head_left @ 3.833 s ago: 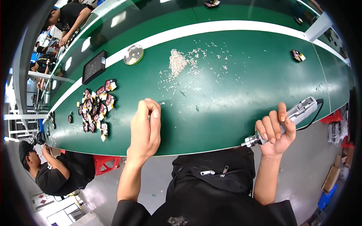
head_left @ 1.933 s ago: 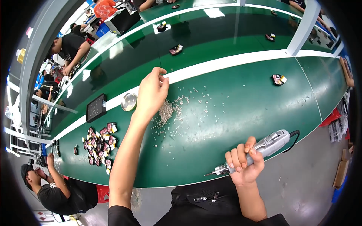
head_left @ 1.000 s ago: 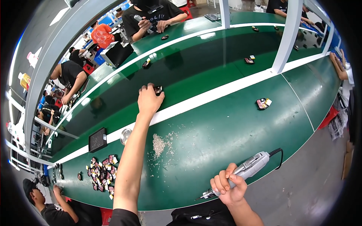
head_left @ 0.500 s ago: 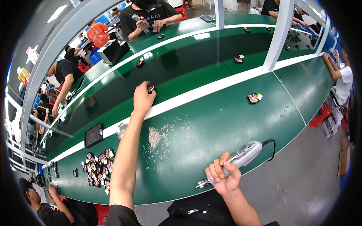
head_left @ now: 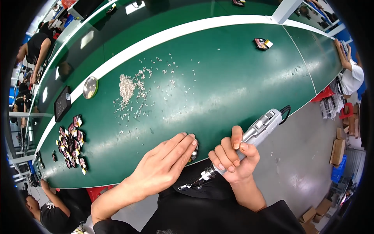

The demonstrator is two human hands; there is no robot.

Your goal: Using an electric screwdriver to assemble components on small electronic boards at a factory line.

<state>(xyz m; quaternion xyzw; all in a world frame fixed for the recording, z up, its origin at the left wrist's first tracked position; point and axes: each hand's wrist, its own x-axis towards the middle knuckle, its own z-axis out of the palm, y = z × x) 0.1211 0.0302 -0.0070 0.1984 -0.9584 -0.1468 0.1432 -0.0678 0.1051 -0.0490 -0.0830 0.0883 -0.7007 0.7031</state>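
The head view showed a person at a long green desk (head_left: 218, 97), with both hands at its near edge. The left hand (head_left: 163, 165) lay rather flat, its fingers almost straight and close together. A small dark thing (head_left: 194, 153) peeked out from under its fingertips, right by the edge of the desk. Most of it was hidden, so you could not tell if the left hand gripped it or just covered it. It was between the two hands, just to the left of the right hand (head_left: 235, 160). That right hand was curled tight around a grey power tool (head_left: 265, 125). The tool leaned, its fat end up to the right and its thin tip down to the left, over the person's black clothes (head_left: 167, 210). A black cord (head_left: 287, 110) came out of the top end.

Farther off, a heap of tiny white bits (head_left: 126, 89) sat on the desk, with more bits strewn to its right. To its left were a round dish (head_left: 95, 93) and a black tray (head_left: 67, 102). Nearer on the left was a pile of little black and pink things (head_left: 71, 144).
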